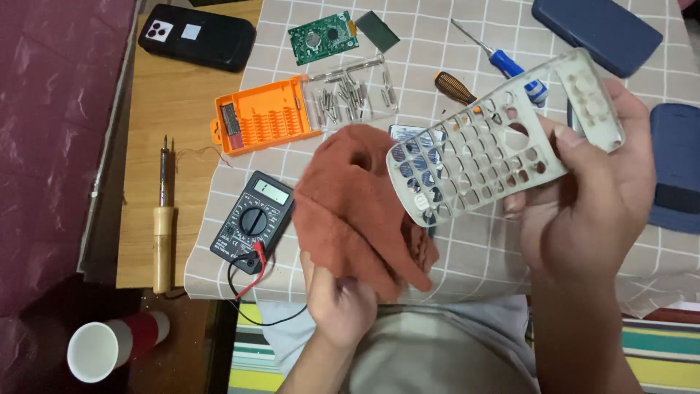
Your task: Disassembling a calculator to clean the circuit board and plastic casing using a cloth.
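Left hand [337,303]: closed around the lower edge of a rust-brown cloth [357,208], which is lifted above the surface [474,259] and pressed against the near end of the cover.
Right hand [590,197]: closed on a pale plastic cover [496,146] full of key holes, with the thumb laid over its upper face and the fingers underneath.
Cover: held in the air above the middle of the surface, tilted, its far end raised towards the upper right and its near end met by the cloth.
Surface: draped with a grey checked sheet, bare wood being left at the left side.
Meter [251,222]: laid just left of the cloth, with red and black leads [248,281] trailing off the near edge.
Bit case [306,106]: lies open beyond the cloth, orange tray at left, clear lid with metal bits at right.
Board [322,36]: a green circuit board, seen beyond the bit case.
Screwdrivers: a blue-handled one [510,66] and a dark-handled one [456,87], both partly hidden by the cover.
Iron [163,219]: a wooden-handled soldering iron, laid on the bare wood at far left.
Cup [109,346]: red with a white inside, set low at the left, off the surface.
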